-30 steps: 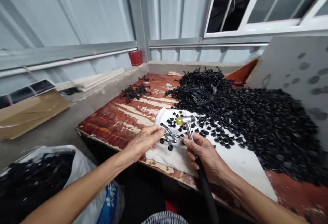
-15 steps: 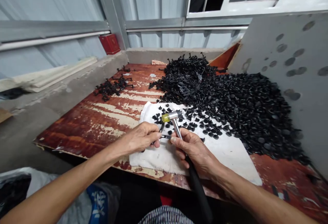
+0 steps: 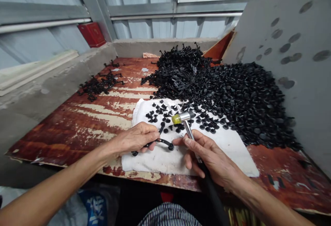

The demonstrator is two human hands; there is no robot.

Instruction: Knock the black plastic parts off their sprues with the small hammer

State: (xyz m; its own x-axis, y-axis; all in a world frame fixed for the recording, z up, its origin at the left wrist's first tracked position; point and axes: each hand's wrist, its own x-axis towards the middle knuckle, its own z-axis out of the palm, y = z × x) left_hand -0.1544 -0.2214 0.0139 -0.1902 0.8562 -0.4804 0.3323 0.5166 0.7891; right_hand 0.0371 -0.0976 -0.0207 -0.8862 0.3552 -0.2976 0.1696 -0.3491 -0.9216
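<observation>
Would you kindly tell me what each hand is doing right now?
Left hand: closed, holding a black jointed piece.
Right hand: holding a hammer.

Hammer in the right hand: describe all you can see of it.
The hammer has a shiny, metal-looking cylindrical head with a yellow tip at one end, a dark tip at the other. A metallic shank runs into a black handle. The head appears raised over the white cloth, yellow tip facing left; the handle reaches past the table's edge. The right hand's grip wraps it, hiding where shank meets handle.
</observation>
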